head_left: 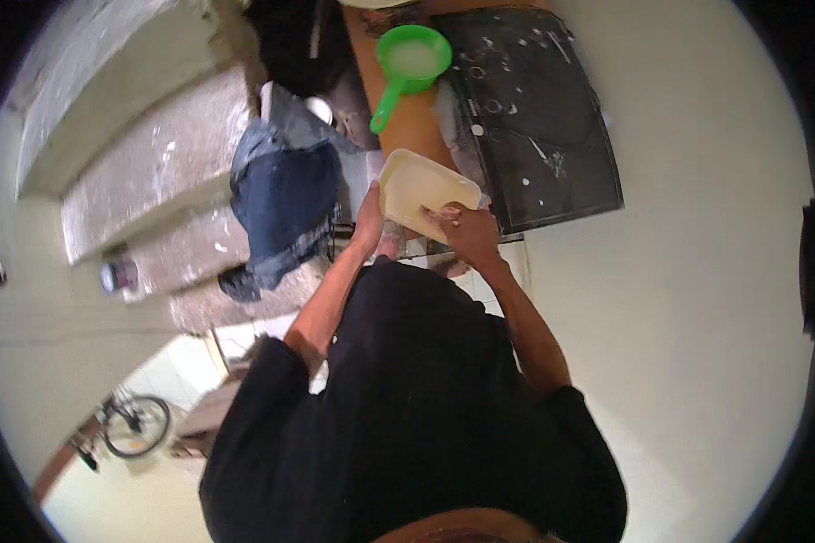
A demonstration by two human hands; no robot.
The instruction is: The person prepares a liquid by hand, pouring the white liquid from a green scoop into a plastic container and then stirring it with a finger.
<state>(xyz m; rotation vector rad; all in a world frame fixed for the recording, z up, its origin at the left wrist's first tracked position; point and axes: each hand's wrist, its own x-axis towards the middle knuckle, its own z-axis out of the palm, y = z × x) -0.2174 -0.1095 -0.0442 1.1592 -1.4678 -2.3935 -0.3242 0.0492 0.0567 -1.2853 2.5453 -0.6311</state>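
A pale cream plastic tub [417,185] with rounded corners sits in front of me, tilted slightly. My left hand [369,217] grips its left side, with the fingers mostly out of sight beneath the rim. Over the near right corner of the tub is my right hand [471,230]. Its fingers are curled together and reach inside. Something small and pale shows at the fingertips, too small to name. Beyond the tub, a green handled strainer or pan [414,56] holds something whitish, its handle pointing toward me.
An orange-brown board [369,56] runs under the green vessel. To the right lies a stained black flat panel [534,127] against the wall. Concrete steps [163,167] rise at left, with dark blue cloth [290,195] draped over them. A jar [118,276] and a bicycle [136,425] are farther left.
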